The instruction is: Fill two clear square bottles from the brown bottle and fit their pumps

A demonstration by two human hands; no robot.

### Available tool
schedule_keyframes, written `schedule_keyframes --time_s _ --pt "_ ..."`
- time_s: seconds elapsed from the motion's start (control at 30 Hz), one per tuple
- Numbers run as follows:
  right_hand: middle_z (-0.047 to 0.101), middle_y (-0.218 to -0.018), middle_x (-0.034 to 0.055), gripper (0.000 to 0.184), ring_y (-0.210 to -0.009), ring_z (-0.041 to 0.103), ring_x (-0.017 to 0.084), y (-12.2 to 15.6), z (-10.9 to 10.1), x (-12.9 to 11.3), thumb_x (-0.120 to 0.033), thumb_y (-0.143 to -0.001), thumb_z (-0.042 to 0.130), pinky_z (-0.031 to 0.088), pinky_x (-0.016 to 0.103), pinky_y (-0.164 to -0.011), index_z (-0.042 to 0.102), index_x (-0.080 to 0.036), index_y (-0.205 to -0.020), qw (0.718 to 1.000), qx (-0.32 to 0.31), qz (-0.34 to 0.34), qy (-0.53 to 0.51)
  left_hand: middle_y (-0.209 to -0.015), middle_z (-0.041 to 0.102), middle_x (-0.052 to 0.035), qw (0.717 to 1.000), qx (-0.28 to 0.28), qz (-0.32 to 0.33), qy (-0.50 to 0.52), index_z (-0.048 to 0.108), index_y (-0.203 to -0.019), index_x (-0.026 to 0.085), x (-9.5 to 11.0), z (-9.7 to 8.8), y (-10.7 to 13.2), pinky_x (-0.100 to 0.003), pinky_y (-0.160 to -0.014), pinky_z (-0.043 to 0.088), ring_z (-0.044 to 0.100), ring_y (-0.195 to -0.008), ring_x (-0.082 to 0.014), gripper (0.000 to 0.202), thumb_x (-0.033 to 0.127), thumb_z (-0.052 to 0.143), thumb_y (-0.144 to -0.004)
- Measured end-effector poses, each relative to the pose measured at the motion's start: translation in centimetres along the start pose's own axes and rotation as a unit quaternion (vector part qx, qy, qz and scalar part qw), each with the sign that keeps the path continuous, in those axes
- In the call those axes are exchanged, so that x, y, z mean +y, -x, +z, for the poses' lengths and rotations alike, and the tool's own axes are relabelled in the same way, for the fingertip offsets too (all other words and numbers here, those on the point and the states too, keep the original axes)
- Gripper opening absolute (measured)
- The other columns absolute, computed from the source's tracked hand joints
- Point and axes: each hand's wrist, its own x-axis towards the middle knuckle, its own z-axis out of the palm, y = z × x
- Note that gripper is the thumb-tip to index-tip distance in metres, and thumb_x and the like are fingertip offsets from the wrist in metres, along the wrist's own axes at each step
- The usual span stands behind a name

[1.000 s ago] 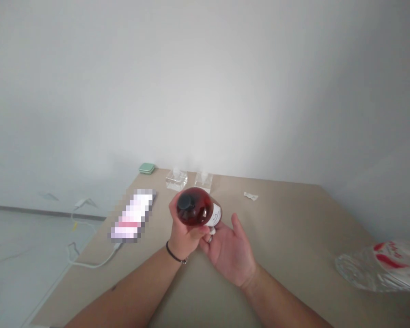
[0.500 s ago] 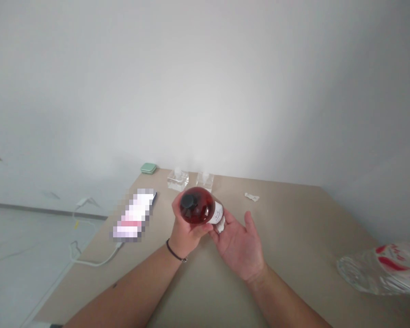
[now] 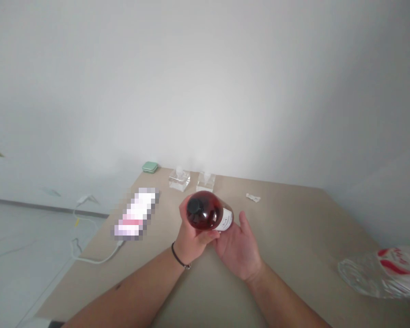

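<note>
My left hand [image 3: 191, 239] is wrapped round a round bottle of dark red liquid [image 3: 205, 212], held above the beige table [image 3: 294, 237]. The bottle's dark cap points toward me and a white label shows on its right side. A thin black band sits on my left wrist. My right hand [image 3: 241, 253] lies palm up just right of the bottle, thumb stretched out. Its fingers reach under the bottle and are hidden there.
A phone [image 3: 135, 220] lies left of my hands with a white cable [image 3: 92, 259] running off the table edge. At the back stand a green case [image 3: 150, 167] and two clear blocks [image 3: 179, 180]. A small white scrap [image 3: 253, 197] and a clear plastic bag with red print [image 3: 382, 273] lie to the right.
The bottle and both hands shifted slightly right. My right hand closed in under the bottle; the small white thing at its fingertips is now out of sight.
</note>
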Motion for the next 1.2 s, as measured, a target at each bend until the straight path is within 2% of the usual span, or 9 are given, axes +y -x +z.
schedule_keyframes --time_s 0.1,0.23,0.4,0.6,0.83,1.03,1.2 --pt "0.070 -0.125 0.0038 0.061 -0.110 0.063 0.020 0.1 -0.4 0.1 -0.063 -0.097 0.028 0.041 0.036 -0.106 0.063 -0.023 -0.127 1.000 -0.009 0.018 -0.015 -0.130 0.056 -0.0144 1.000 0.019 0.010 -0.008 0.029 -0.138 0.024 -0.3 -0.3 -0.3 -0.046 -0.101 0.050 0.061 -0.118 -0.0295 0.087 0.052 0.079 -0.073" --pt "0.069 -0.125 0.0072 0.067 -0.111 0.062 0.020 0.3 -0.6 -0.3 -0.065 -0.096 0.026 0.038 0.035 -0.110 0.065 -0.018 -0.124 0.999 -0.014 0.017 -0.029 -0.130 0.057 -0.0158 1.000 0.028 0.007 -0.012 0.025 -0.138 0.025 -0.8 -0.6 -0.6 -0.046 -0.097 0.053 0.063 -0.115 -0.0296 0.088 0.053 0.078 -0.074" --pt "0.065 -0.132 0.0060 0.069 -0.122 0.057 0.022 0.6 -0.6 -1.4 -0.068 -0.095 0.025 0.035 0.038 -0.112 0.064 -0.020 -0.126 0.999 0.010 -0.021 -0.023 -0.131 0.056 -0.0152 1.000 0.019 -0.001 -0.003 0.025 -0.137 0.026 -0.6 -0.6 -0.7 -0.046 -0.097 0.054 0.063 -0.116 -0.0290 0.083 0.050 0.077 -0.077" --pt "0.068 -0.128 0.0040 0.064 -0.121 0.059 0.021 0.2 -0.7 -1.8 -0.066 -0.095 0.025 0.038 0.037 -0.109 0.068 -0.023 -0.117 0.998 0.039 -0.052 -0.024 -0.130 0.056 -0.0173 1.000 -0.007 0.000 -0.014 0.023 -0.137 0.023 -0.5 -0.2 0.0 -0.048 -0.096 0.054 0.063 -0.116 -0.0307 0.085 0.049 0.077 -0.077" --pt "0.071 -0.122 0.0067 0.064 -0.119 0.060 0.024 -0.1 -0.2 -0.6 -0.063 -0.097 0.026 0.039 0.041 -0.107 0.066 -0.020 -0.123 1.000 0.020 -0.013 -0.001 -0.132 0.055 -0.0176 0.999 -0.007 0.011 -0.034 0.024 -0.140 0.023 -0.6 -0.1 0.7 -0.048 -0.099 0.053 0.062 -0.119 -0.0316 0.088 0.050 0.078 -0.076" --pt "0.071 -0.123 0.0062 0.062 -0.119 0.059 0.022 0.2 -0.8 -0.3 -0.065 -0.095 0.032 0.036 0.041 -0.110 0.066 -0.021 -0.121 1.000 -0.014 0.011 0.006 -0.130 0.057 -0.0174 0.996 0.034 0.043 -0.065 0.024 -0.139 0.023 -0.8 -0.4 -0.2 -0.046 -0.094 0.055 0.064 -0.115 -0.0309 0.088 0.049 0.079 -0.075" --pt "0.067 -0.129 0.0070 0.066 -0.122 0.057 0.023 0.5 -0.8 -0.7 -0.066 -0.095 0.028 0.035 0.040 -0.111 0.065 -0.020 -0.123 1.000 -0.014 0.007 -0.008 -0.125 0.060 -0.0158 0.996 0.041 0.044 -0.062 0.022 -0.136 0.024 -0.6 -0.6 -0.9 -0.046 -0.094 0.054 0.067 -0.109 -0.0283 0.083 0.051 0.075 -0.078"
